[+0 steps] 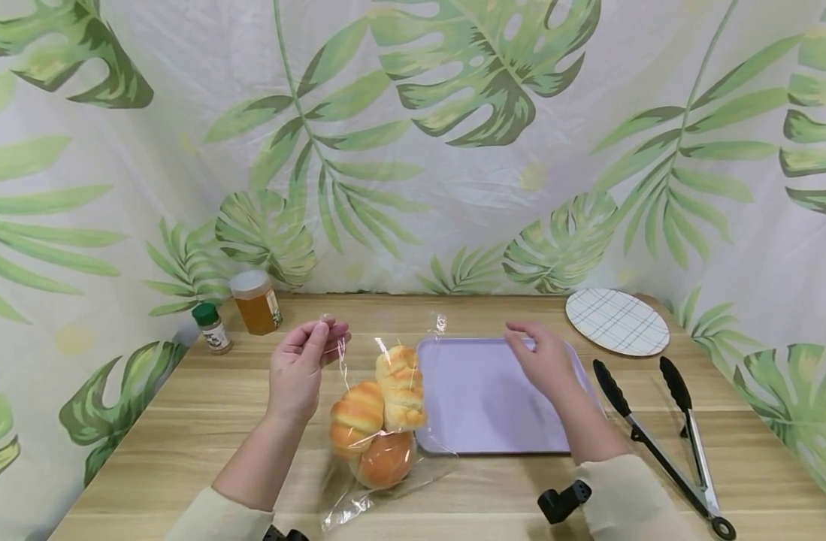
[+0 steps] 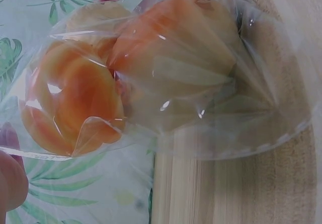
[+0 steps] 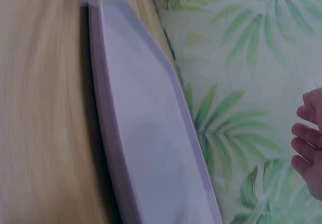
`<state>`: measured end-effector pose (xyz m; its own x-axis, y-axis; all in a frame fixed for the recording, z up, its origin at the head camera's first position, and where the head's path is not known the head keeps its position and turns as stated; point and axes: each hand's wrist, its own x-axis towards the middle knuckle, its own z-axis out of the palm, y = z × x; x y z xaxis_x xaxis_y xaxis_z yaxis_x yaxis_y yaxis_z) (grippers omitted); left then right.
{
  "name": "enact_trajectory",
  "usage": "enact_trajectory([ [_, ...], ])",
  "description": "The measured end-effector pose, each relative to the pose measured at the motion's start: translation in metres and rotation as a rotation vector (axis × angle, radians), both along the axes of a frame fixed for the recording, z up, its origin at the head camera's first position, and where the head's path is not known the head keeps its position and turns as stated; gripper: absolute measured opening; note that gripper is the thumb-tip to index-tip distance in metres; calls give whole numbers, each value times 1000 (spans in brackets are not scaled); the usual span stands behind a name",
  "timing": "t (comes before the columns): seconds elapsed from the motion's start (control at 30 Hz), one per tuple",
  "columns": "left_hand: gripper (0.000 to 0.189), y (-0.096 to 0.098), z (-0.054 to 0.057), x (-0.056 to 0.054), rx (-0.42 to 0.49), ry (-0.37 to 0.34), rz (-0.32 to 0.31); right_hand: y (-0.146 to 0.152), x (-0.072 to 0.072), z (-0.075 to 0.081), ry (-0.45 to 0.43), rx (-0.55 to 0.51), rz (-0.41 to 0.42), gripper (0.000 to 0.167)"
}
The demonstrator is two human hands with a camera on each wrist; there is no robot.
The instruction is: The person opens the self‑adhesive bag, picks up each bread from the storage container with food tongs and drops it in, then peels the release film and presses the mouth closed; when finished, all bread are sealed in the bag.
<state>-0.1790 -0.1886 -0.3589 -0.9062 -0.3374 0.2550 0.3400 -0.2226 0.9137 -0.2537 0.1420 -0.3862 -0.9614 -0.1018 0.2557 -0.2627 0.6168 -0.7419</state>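
My left hand (image 1: pixel 299 376) pinches the upper edge of a clear plastic bag (image 1: pixel 347 509) between thumb and fingers. Inside it are three bread rolls: a striped bun (image 1: pixel 355 415), a long pale twisted roll (image 1: pixel 400 387) and a round brown bun (image 1: pixel 385 460). In the left wrist view the bread (image 2: pixel 75 100) shows through the shiny film, with a fingertip (image 2: pixel 12 181) at its edge. Over the right part of the lavender tray (image 1: pixel 476 398), my right hand (image 1: pixel 544 361) is raised with loosely bent fingers and holds nothing. The right wrist view shows its fingers (image 3: pixel 304 141) apart from the tray.
Black-and-silver tongs (image 1: pixel 670 458) lie spread on the wooden table (image 1: pixel 183 436) at right. Behind them is a checked oval plate (image 1: pixel 618 321). A green-capped spice jar (image 1: pixel 212 328) and a jar of amber contents (image 1: pixel 256 303) stand back left. A leaf-patterned curtain (image 1: pixel 453 188) hangs behind.
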Motion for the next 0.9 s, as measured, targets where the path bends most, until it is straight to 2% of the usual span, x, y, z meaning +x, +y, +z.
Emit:
enact_trajectory([
  [0.13,17,-1,0,0,11,4,-8,-37,1,1,-42,-115,124,35],
  [0.33,15,-1,0,2,9,3,-18,-81,1,-5,-223,-307,284,36],
  [0.43,15,-3,0,2,0,8,-29,-93,2,-6,-284,-425,302,31],
  [0.57,15,-7,-3,3,2,8,-33,-100,2,-4,-301,-504,298,25],
  [0.77,15,-17,-10,1,-1,-9,-2,-97,5,3,-296,-518,282,25],
  [0.9,16,-24,-15,-1,-28,-44,-8,-95,7,7,-289,-491,294,26],
])
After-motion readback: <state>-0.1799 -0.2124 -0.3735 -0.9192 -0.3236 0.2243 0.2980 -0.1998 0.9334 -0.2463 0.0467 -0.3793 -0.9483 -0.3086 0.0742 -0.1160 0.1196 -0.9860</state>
